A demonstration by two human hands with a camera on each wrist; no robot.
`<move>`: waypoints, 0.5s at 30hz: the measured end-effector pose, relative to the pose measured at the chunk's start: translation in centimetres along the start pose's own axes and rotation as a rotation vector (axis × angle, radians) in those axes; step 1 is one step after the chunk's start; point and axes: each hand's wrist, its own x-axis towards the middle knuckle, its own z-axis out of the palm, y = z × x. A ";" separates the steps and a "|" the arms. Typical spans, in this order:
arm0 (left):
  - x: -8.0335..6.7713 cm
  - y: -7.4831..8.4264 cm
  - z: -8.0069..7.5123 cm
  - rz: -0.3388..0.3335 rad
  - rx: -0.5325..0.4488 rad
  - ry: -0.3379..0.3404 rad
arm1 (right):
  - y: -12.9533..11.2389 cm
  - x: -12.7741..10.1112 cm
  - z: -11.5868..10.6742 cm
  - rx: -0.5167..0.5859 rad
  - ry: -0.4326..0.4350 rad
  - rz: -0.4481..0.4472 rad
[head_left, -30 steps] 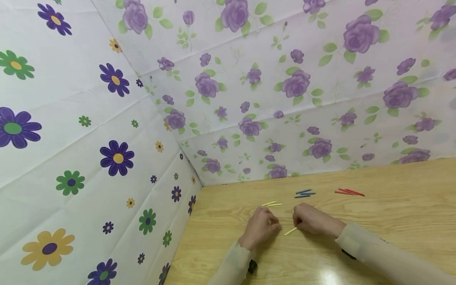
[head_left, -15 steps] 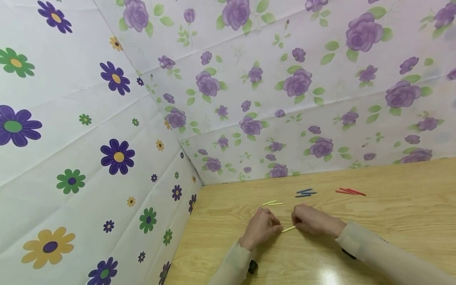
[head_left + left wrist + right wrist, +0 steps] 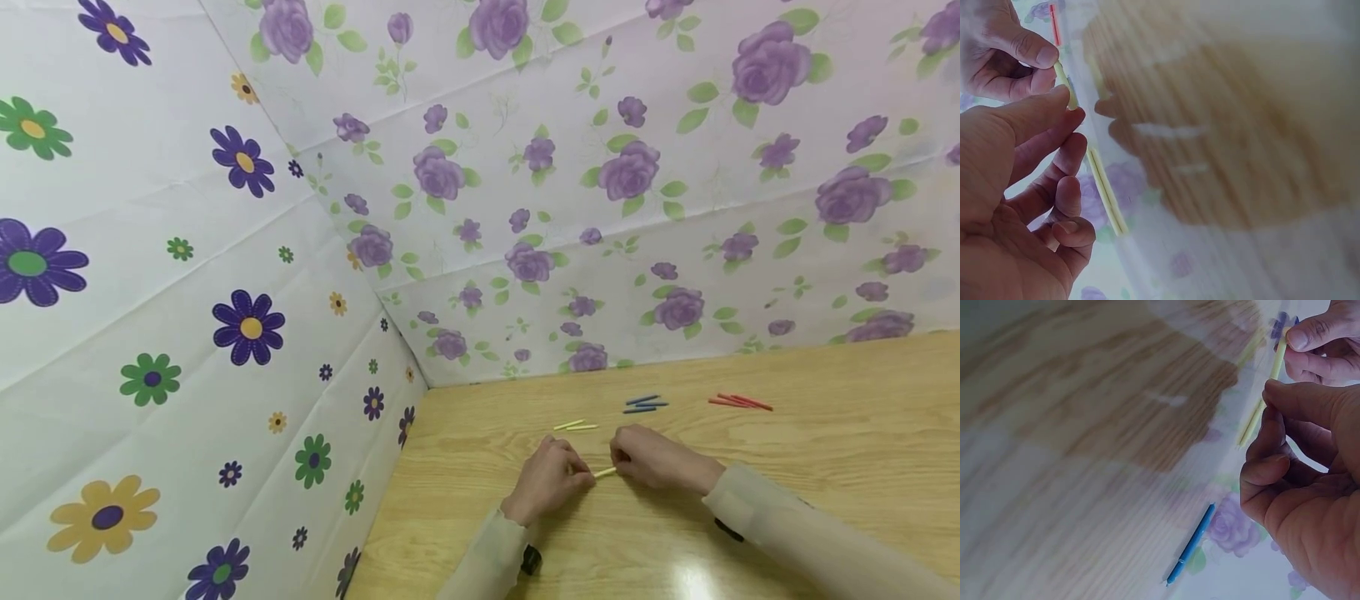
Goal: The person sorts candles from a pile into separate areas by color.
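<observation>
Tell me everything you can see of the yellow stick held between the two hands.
The yellow stick is thin, straight, pale yellow and plain; its material cannot be told. It is held between the hands, just above the wooden table, one end slightly higher. The left hand pinches one end between thumb and forefinger, and the right hand pinches the other. Both wrist views show the same double pinch. Two more yellow sticks lie apart, beyond it.
</observation>
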 end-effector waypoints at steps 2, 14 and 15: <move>0.0 0.0 -0.1 0.004 0.004 0.000 | 0.1 0.1 0.0 0.015 0.005 -0.008; -0.2 -0.7 -0.6 -0.033 0.023 0.021 | -1.8 0.4 -0.8 0.035 0.104 0.049; -0.2 -0.9 -0.7 -0.042 0.023 0.030 | -2.6 0.2 -1.4 0.044 0.124 0.054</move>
